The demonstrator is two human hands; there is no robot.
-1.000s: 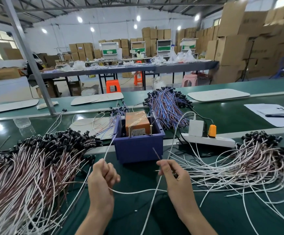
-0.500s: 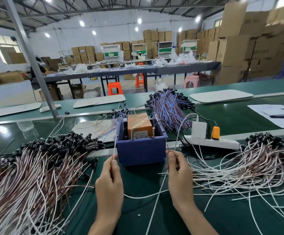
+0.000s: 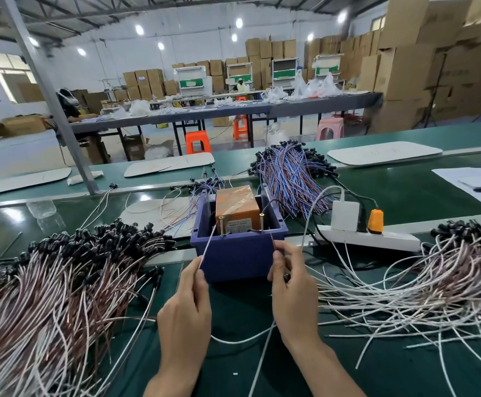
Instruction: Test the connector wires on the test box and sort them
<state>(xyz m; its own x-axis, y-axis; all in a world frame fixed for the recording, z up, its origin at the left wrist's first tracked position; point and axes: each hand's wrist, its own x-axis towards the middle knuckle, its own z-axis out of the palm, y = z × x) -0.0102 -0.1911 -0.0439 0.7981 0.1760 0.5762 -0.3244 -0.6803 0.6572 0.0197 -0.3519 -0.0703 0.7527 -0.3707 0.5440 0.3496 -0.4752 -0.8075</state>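
Bench: green top (image 3: 422,202), carries everything.
Left pile (image 3: 47,296): brown/white wires, black connectors, left of bin.
Right pile (image 3: 434,282): same type, looser, right of bin.
Blue bin (image 3: 236,259): centre, just ahead of both hands.
Test box (image 3: 236,204): orange, taped, inside bin; front label too small to read.
Left hand (image 3: 186,310): pinches white lead (image 3: 208,245), tip up near left brass post (image 3: 221,226); contact unclear.
Right hand (image 3: 293,293): pinches brown lead (image 3: 273,242), tip at bin rim, short of right brass post (image 3: 261,222).
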